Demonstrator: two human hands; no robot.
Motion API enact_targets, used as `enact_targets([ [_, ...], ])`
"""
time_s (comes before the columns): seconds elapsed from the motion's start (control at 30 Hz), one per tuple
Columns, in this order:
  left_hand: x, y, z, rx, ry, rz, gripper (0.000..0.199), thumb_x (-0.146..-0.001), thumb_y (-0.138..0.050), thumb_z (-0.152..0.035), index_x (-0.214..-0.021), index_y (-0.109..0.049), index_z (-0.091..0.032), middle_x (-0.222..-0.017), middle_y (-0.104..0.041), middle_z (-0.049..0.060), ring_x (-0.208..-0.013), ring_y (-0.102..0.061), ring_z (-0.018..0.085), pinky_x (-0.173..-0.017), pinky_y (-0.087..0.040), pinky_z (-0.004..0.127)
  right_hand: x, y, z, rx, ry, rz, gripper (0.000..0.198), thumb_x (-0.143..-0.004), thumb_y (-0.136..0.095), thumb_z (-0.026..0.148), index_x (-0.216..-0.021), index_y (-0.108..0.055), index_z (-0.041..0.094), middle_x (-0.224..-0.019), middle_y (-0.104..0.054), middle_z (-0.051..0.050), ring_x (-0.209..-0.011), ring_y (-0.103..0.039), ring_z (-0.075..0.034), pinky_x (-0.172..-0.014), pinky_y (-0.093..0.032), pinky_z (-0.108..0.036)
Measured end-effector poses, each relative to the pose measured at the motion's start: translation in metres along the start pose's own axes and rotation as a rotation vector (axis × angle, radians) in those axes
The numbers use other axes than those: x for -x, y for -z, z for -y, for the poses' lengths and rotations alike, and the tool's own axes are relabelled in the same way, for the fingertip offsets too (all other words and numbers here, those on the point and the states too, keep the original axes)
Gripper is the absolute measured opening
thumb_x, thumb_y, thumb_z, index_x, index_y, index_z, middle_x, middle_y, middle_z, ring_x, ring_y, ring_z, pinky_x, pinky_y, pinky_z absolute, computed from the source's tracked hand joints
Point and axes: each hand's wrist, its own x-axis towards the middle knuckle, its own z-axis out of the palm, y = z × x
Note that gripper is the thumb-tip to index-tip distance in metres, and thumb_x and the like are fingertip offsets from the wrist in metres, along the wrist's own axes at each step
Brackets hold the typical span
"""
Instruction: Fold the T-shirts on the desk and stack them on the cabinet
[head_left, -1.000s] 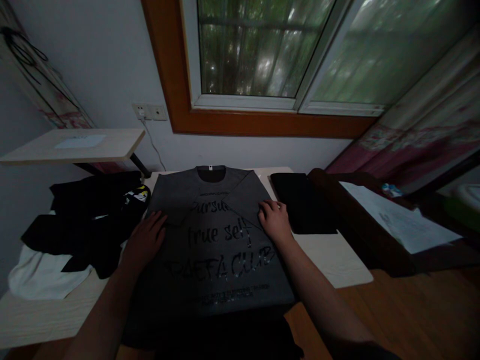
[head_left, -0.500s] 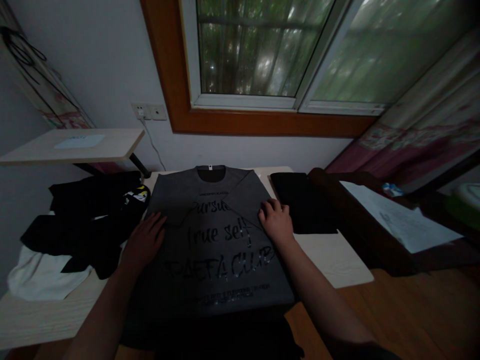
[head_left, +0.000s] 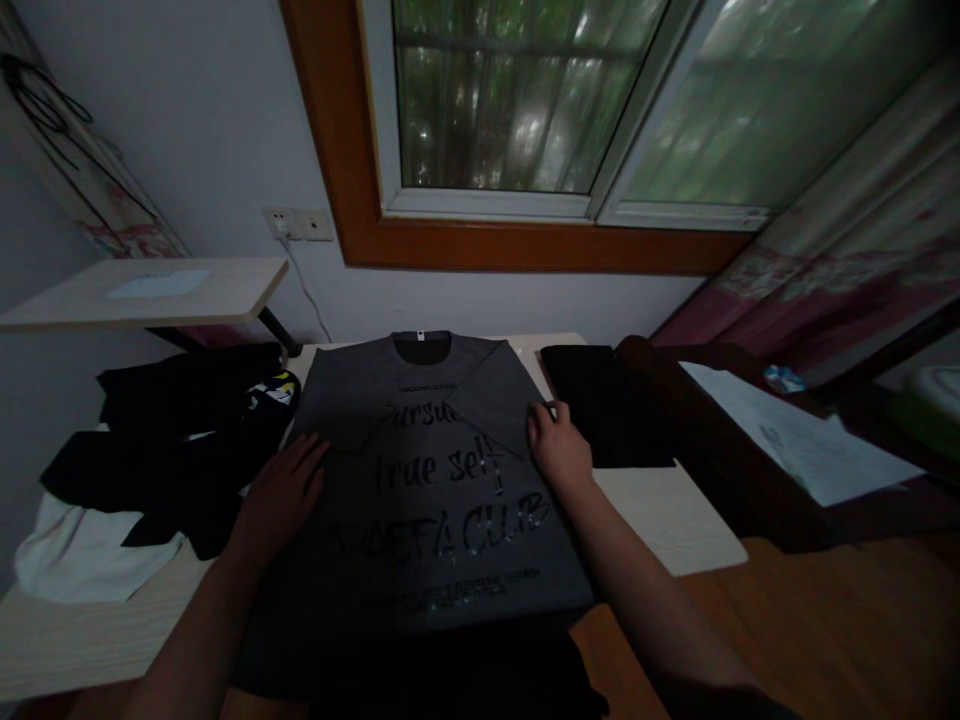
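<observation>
A dark grey T-shirt [head_left: 442, 490] lies front up and spread out, its neckline at the far end and black lettering across the chest. Both sleeves lie over its front. My left hand [head_left: 289, 485] rests flat on the shirt's left side, fingers stretched out. At the opposite side edge, my right hand [head_left: 559, 445] touches the cloth with bent fingers slightly apart. The shirt's lower end is dark and hangs toward me over the near table edge. Just beyond my right hand is a folded black garment [head_left: 611, 405].
Black clothes [head_left: 180, 440] and a white cloth [head_left: 82, 550] are heaped at the left on the pale table [head_left: 667, 515]. A raised shelf [head_left: 232, 285] stands behind them. To the right, a paper sheet [head_left: 795, 430] lies on a dark brown surface. A window is ahead.
My left hand has slid slightly left and toward me along the shirt's side. My right hand has shifted a little outward to the right edge. The shirt is nearly unchanged.
</observation>
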Motion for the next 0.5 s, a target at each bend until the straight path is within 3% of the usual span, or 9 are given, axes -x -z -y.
enact_targets([
  [0.2,0.007,0.002,-0.002,-0.024,0.020,-0.052,0.050,-0.099,-0.040,-0.036,-0.142,-0.056,-0.017,-0.151,-0.053,0.014,-0.141,-0.047,0.031,-0.114,-0.042,0.050,0.005,0.003,-0.005,0.038,-0.038,0.031,0.040,-0.107,-0.032,0.038,-0.139,-0.056,0.031,-0.133,-0.049,-0.010,-0.061,-0.053,-0.008,-0.048,-0.027,-0.024],
  [0.33,0.015,0.007,-0.002,-0.033,0.071,-0.080,0.046,-0.097,-0.044,-0.034,-0.135,-0.062,-0.017,-0.144,-0.058,0.015,-0.133,-0.052,0.033,-0.111,-0.043,0.051,0.010,0.007,-0.007,0.065,-0.072,0.050,0.042,-0.107,-0.033,0.039,-0.144,-0.051,0.028,-0.124,-0.050,-0.011,-0.059,-0.052,-0.008,-0.050,-0.029,-0.023],
  [0.5,0.025,0.024,-0.011,-0.158,0.238,-0.052,0.045,-0.097,-0.042,-0.029,-0.134,-0.063,-0.016,-0.128,-0.061,0.018,-0.114,-0.057,0.034,-0.098,-0.049,0.050,0.016,0.013,-0.008,0.110,-0.059,0.104,0.046,-0.104,-0.038,0.036,-0.148,-0.045,0.025,-0.117,-0.050,-0.011,-0.065,-0.058,-0.013,-0.052,-0.036,-0.025],
])
